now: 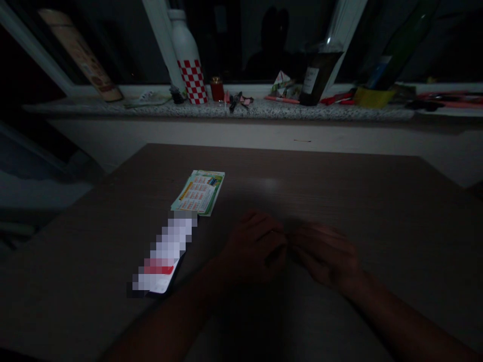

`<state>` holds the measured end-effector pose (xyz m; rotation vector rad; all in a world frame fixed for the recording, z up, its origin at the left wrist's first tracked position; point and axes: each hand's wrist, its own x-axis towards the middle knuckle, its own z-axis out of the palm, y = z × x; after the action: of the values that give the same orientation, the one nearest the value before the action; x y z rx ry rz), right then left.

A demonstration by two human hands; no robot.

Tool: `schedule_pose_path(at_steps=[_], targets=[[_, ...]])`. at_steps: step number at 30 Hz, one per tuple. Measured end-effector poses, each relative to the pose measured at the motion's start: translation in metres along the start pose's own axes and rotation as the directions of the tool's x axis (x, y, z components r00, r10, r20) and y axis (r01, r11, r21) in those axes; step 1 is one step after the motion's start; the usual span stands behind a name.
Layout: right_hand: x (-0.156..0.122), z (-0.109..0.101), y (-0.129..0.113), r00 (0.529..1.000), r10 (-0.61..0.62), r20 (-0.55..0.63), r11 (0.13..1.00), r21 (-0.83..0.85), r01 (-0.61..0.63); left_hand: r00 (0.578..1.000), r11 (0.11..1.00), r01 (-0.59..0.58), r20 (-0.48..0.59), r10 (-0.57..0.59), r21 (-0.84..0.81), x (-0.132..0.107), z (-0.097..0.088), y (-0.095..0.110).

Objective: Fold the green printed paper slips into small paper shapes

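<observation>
hands | your left hand [252,249] and right hand [324,254] curl fingertip to fingertip, cannot tell what they pinch | calendar card [198,192] lies untouched, 10 o'clock of left hand | white slip [166,256] at 9 o'clock

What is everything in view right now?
table: one, brown, under the hands
card: one, green and white, table, left of centre
paper: one, white and red, by card's near end
flask: one, white, red checks, sill
tube: one, tan, sill left, leaning
jar: one, red, beside flask
dark bottle: one, sill
green bottle: one, sill right, leaning
left hand: one, fingertips meeting right hand
right hand: one, table centre
</observation>
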<state>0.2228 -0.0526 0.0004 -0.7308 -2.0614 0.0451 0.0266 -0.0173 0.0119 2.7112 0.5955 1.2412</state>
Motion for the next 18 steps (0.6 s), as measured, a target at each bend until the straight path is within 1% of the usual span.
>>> schedule_pose_path(at_steps=[2,7,13,18], targets=[[-0.001,0.000,0.000,0.999,-0.024,0.021,0.999,-0.028,0.025,1.000,1.000,-0.007,0.016,0.007,0.018,0.001,-0.001,0.001],[-0.001,-0.003,-0.002,0.995,-0.037,0.088,0.997,-0.060,0.043,0.999,0.998,-0.011,0.049,0.007,0.069,0.003,-0.004,0.002],[0.000,-0.003,-0.004,0.997,-0.063,0.049,0.995,-0.072,0.066,0.998,0.992,-0.032,0.052,0.026,0.123,0.004,-0.004,-0.001],[0.003,-0.006,-0.005,0.999,-0.036,-0.001,0.997,-0.075,0.036,0.998,0.990,-0.030,0.050,0.023,0.141,0.002,-0.006,-0.008]])
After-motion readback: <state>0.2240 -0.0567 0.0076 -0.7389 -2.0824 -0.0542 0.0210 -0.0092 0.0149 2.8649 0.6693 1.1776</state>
